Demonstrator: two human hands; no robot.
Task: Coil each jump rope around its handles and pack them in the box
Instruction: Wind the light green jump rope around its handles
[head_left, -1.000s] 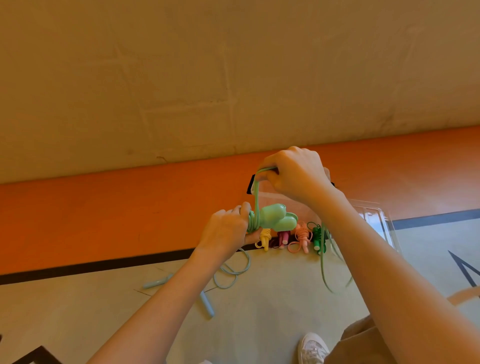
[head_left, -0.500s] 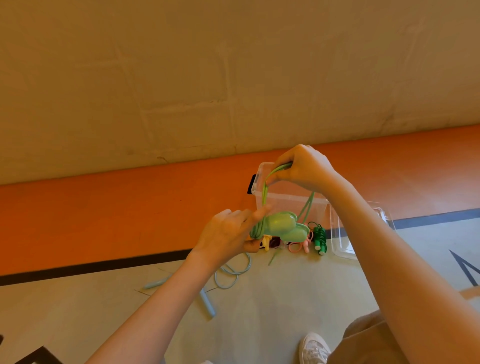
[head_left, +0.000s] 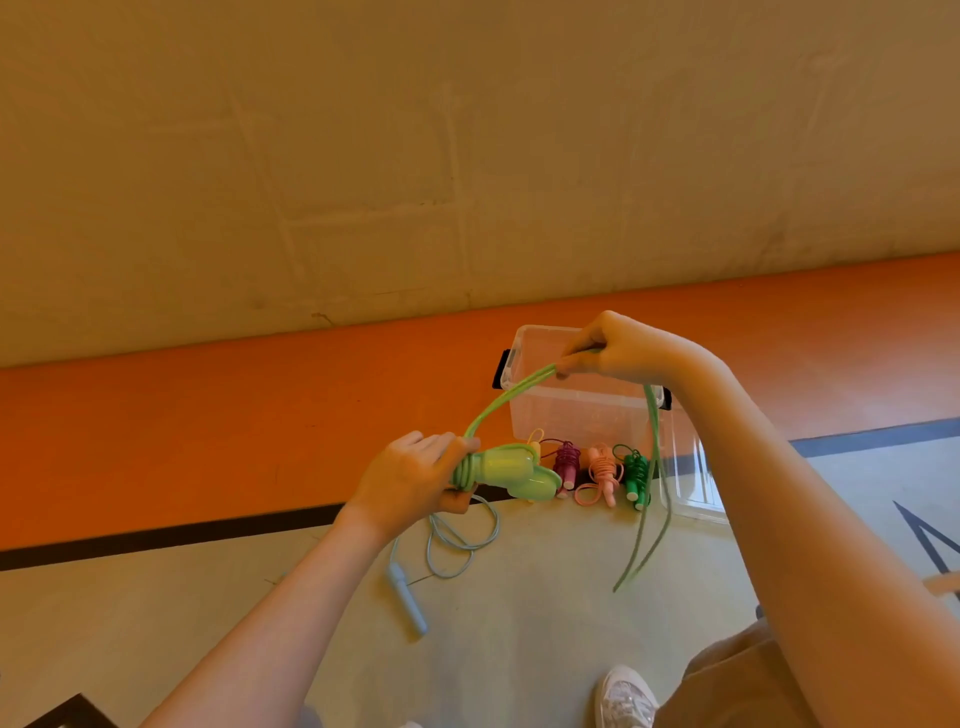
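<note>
A clear plastic box (head_left: 582, 410) stands open on the floor by the orange strip at the far side, its lid (head_left: 693, 483) lying just right of it. In front of the box lie coiled ropes in purple (head_left: 566, 462), pink (head_left: 602, 475) and dark green (head_left: 636, 475), and a pale blue rope (head_left: 457, 540) lies loose to the near left. The left hand (head_left: 410, 480) grips the light green jump rope's handles (head_left: 514, 470) with fingers curled round the wound end, while the right hand (head_left: 618, 348) pinches its cord (head_left: 652, 467) above the box, the rest hanging down.
</note>
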